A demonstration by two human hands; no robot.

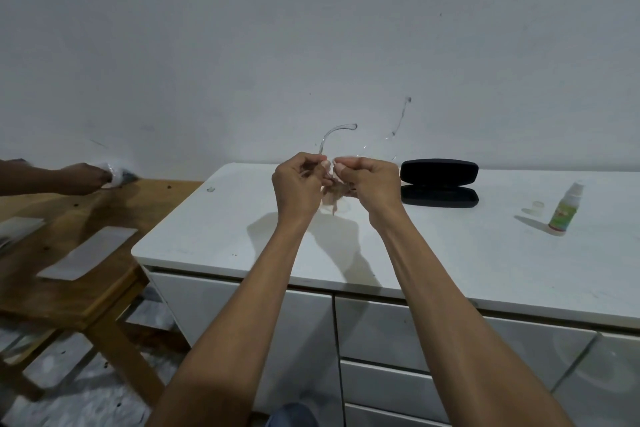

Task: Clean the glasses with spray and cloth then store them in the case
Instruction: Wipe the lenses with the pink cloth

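Note:
Both hands are raised above the white cabinet top (433, 253). My left hand (299, 182) and my right hand (372, 184) pinch a pair of clear-framed glasses (337, 133) between them, one temple arm curving up above my fingers. A small brownish cloth (335, 196) hangs below, pressed between my fingers and the glasses. The black glasses case (439, 182) lies open on the cabinet just right of my right hand. The spray bottle (565, 210) stands at the far right with its clear cap (535, 208) beside it.
A wooden table (69, 270) stands to the left with grey flat sheets (88, 253) on it. Another person's hand (83, 177) holds something white and crumpled there. The cabinet's front edge and drawers (381, 340) are below my arms.

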